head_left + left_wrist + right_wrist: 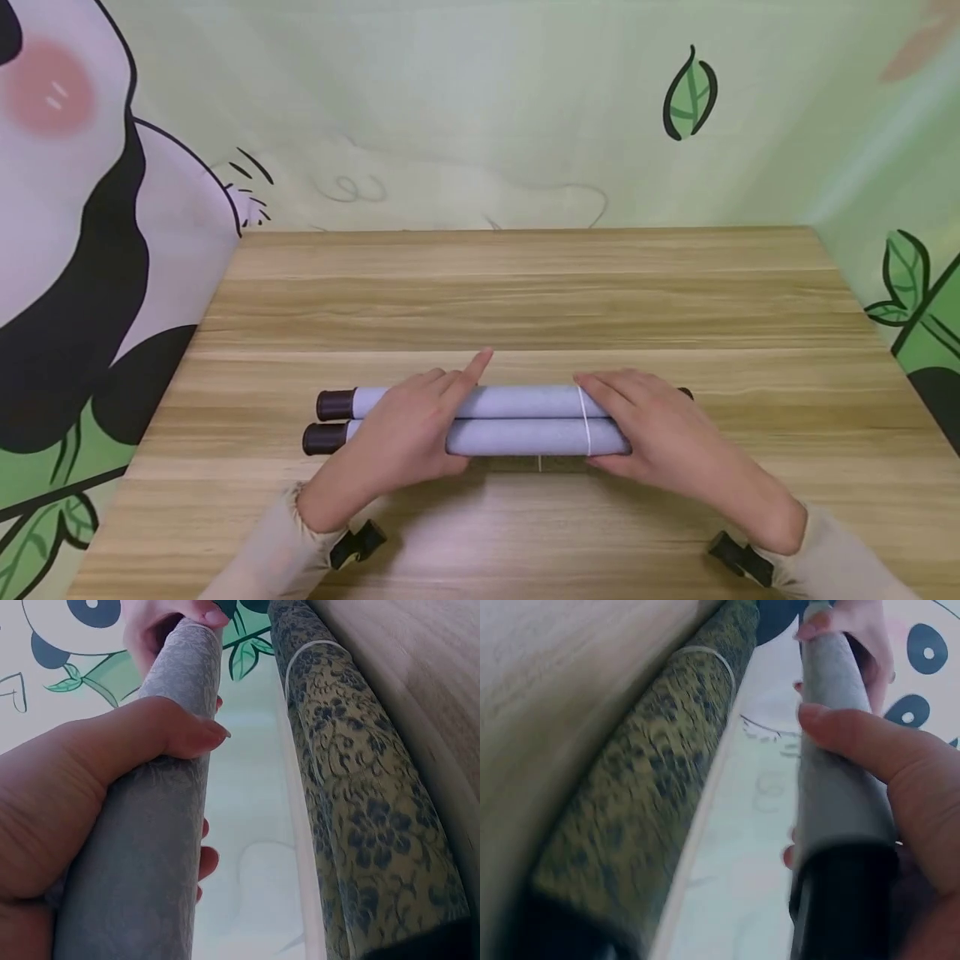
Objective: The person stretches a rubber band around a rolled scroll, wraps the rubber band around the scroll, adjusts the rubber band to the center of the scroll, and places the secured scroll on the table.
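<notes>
Two pale blue-grey rolled scrolls [517, 437] lie side by side, bound by a thin white band [586, 421], with dark end knobs [334, 406]. My left hand [405, 429] grips the pair left of centre, its thumb on the near side and index finger pointing away. At the right end my right hand [660, 425] grips the same pair, thumb on the near side. Olive scrolls with a dark floral pattern [382, 825] lie on the table below, also banded in white. In both wrist views a gap separates the pale pair from them. From the head view they are mostly hidden.
The wood-grain table [525, 292] reaches back to a green wall covering [480, 100] with a cartoon panda and leaves. Small black devices [358, 543] sit at both wrists, by the light sleeves [262, 550].
</notes>
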Action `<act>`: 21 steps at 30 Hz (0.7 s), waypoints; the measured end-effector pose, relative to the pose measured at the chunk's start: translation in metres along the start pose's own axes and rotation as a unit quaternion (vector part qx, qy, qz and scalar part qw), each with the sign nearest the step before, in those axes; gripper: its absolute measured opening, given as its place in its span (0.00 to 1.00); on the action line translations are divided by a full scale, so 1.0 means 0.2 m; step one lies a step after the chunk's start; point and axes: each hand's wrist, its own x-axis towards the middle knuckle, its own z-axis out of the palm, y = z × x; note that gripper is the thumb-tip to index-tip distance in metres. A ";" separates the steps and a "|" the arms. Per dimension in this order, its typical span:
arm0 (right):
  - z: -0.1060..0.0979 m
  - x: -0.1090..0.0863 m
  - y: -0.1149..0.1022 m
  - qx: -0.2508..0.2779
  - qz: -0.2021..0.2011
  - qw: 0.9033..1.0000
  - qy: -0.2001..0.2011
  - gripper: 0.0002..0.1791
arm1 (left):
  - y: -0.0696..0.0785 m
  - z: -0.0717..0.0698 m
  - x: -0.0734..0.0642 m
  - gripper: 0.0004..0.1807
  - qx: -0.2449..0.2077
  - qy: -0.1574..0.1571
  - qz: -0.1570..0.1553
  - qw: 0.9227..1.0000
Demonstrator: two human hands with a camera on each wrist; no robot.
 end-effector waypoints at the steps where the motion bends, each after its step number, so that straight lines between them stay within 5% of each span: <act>1: 0.01 0.01 -0.01 -0.001 -0.003 1.000 0.002 0.48 | 0.00 0.00 0.00 0.67 0.002 0.002 0.005 1.000; 7: 0.06 0.06 -0.10 0.009 -0.031 0.999 -0.008 0.50 | 0.06 0.04 0.02 0.68 0.010 -0.001 0.032 0.999; 14: 0.03 0.05 -0.07 0.011 -0.025 1.000 -0.008 0.59 | 0.05 0.04 0.02 0.67 0.001 0.004 0.009 1.000; 21: 0.03 0.03 -0.04 -0.001 -0.027 0.999 0.024 0.48 | 0.03 0.01 0.02 0.68 0.003 0.009 0.009 1.000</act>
